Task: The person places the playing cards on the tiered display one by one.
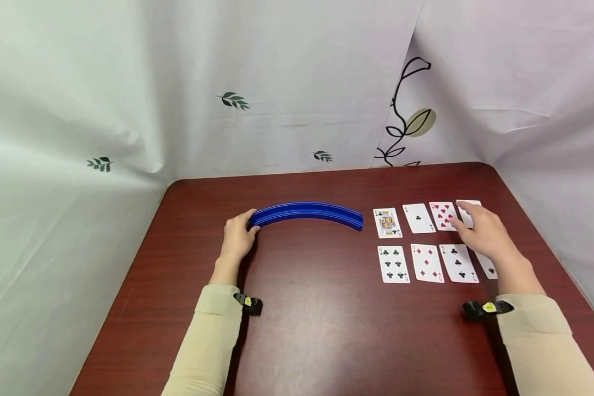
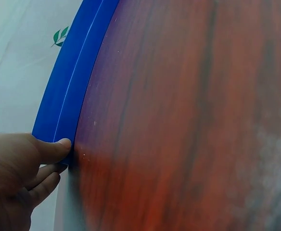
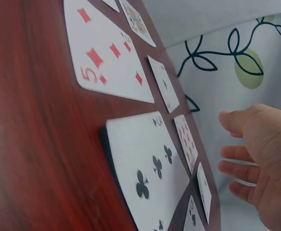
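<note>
My left hand (image 1: 238, 234) pinches the left end of a curved blue card holder (image 1: 307, 210), a long grooved rack lying on the table. In the left wrist view the thumb lies over the top of the blue rack (image 2: 78, 72), with other fingers below its end. My right hand (image 1: 487, 234) is over the right end of two rows of playing cards, its fingers spread and loosely bent, with nothing in them. Beside its fingertips lie a hearts card (image 1: 443, 215) and a white card (image 1: 467, 217) partly covered by the hand. Below it, the three of clubs (image 3: 147, 168) lies face up.
Farther left in the back row are a king of clubs (image 1: 388, 223) and an ace of clubs (image 1: 418, 218). The front row holds a six of clubs (image 1: 393, 264), a five of diamonds (image 1: 428, 263) and a half-hidden spade card (image 1: 487, 267). White cloth (image 1: 287, 132) hangs behind the table.
</note>
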{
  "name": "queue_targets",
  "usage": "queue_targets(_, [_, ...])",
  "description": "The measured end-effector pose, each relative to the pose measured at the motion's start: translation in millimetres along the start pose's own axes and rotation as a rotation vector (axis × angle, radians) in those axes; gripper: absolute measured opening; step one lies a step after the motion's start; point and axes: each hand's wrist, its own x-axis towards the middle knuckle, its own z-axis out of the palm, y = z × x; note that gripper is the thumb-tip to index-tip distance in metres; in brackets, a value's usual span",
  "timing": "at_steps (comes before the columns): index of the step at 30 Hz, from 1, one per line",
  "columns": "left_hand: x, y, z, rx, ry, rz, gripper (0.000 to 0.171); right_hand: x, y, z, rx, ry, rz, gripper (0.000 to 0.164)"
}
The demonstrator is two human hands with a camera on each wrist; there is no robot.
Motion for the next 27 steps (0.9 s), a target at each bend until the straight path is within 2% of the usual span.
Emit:
queue_targets(5, [-0.4, -0.3, -0.1, 0.005, -0.004, -0.002, 0.047, 2.3, 4.6, -1.8, -0.018, 0.003, -0.006, 0.055])
queue_targets(27, [0.2, -0.8, -1.4, 0.019, -0.011, 0.015, 0.046, 14.4, 17.3, -8.3, -0.065, -0.029, 0.072, 0.049])
